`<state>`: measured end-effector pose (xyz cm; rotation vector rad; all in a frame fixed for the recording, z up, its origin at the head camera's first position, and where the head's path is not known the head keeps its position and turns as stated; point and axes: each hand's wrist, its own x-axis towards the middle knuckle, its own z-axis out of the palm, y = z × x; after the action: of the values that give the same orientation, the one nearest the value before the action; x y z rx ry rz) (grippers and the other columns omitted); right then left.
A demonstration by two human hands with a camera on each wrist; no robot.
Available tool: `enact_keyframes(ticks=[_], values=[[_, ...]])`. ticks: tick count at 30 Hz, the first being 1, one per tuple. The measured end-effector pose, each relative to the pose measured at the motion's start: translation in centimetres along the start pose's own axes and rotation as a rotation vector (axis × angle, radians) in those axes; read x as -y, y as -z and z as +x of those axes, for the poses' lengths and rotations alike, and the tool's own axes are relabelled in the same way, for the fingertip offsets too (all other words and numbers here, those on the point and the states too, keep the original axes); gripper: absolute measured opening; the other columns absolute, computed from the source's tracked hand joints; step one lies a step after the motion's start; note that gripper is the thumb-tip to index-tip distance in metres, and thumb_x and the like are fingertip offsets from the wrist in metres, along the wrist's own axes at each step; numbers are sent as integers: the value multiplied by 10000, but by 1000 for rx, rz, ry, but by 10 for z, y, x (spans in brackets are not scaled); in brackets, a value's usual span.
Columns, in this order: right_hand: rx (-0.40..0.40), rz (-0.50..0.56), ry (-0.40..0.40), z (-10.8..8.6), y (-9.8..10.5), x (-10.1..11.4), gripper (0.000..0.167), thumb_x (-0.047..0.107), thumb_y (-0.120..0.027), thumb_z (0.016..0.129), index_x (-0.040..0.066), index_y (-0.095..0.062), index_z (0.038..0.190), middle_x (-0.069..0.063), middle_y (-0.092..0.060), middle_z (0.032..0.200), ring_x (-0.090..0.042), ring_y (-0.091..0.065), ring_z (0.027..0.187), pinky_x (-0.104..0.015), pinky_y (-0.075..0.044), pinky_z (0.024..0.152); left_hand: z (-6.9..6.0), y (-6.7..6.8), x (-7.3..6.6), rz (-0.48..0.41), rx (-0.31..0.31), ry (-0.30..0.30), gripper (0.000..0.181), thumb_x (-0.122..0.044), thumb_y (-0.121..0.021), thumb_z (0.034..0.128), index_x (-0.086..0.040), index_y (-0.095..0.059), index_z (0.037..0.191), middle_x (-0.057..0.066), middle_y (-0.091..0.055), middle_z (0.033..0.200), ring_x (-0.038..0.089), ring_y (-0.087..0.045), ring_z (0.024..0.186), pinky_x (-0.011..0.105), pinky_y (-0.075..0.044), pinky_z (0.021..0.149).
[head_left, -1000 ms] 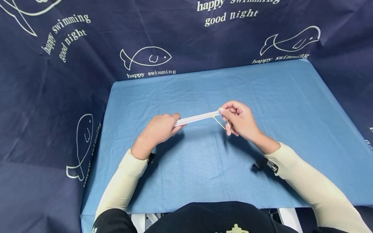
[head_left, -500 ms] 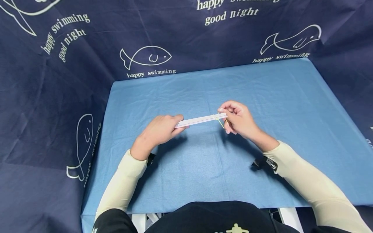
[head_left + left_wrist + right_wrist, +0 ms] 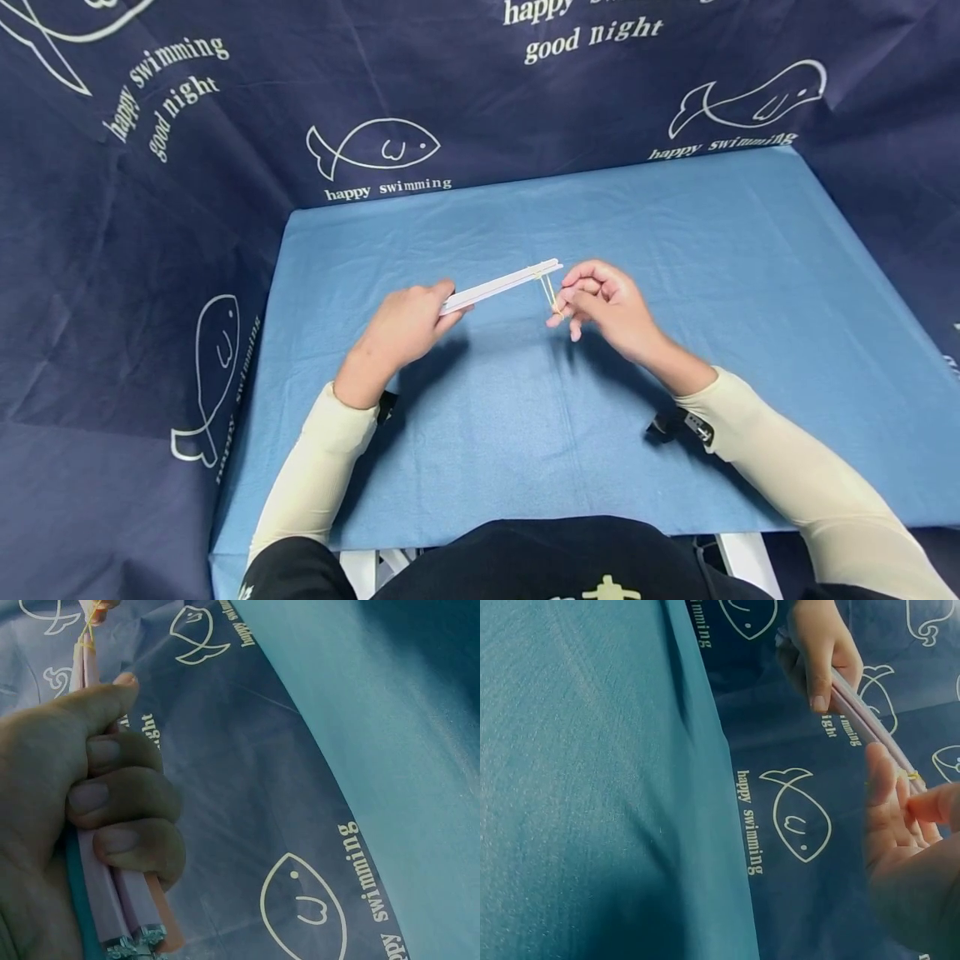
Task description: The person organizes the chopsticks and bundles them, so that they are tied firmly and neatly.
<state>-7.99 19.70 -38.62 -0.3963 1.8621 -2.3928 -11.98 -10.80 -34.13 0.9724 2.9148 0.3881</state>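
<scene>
A bundle of long, slim, pale sticks (image 3: pixel 498 287) is held above the table, slanting up to the right. My left hand (image 3: pixel 403 327) grips its near end, fingers wrapped round it in the left wrist view. There the lower end shows crinkled silvery tips, with a teal strip (image 3: pixel 79 889) and an orange strip (image 3: pixel 166 915) alongside. A thin yellow rubber band (image 3: pixel 550 293) circles the far end of the bundle. From there it stretches to my right hand (image 3: pixel 617 312), whose curled fingers hold its loop. This hand is apart from the sticks in the head view.
Blue cloth (image 3: pixel 480 450) covers the table under both hands. A dark navy curtain (image 3: pixel 525 100) with fish drawings and lettering hangs behind the table and at its sides.
The far end of the bundle has moved up and left, away from my right hand. The right fingers let go of the tip, and the rubber band now stretches between them and it.
</scene>
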Motion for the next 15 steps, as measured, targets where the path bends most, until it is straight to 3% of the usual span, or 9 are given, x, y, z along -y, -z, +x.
enact_keyframes(ticks=[7,15], values=[[7,-70,-134,0,-5,5,101,-50,-600,1019,-2,-523,1063,-102,-809,846,-238,-800,670,-321,-471,377,0,0,0,22,-21,16,311,-398,-607,1074,-105,-588,971,31,-533,697,247,-533,589,454,-490,555],[8,-186,-209,1,-6,7,116,73,-730,989,4,-639,1004,-92,-809,816,-209,-795,664,-292,-426,368,0,-1,-4,36,-14,5,309,-385,-603,1075,-95,-575,972,42,-546,701,263,-565,613,477,-510,573]])
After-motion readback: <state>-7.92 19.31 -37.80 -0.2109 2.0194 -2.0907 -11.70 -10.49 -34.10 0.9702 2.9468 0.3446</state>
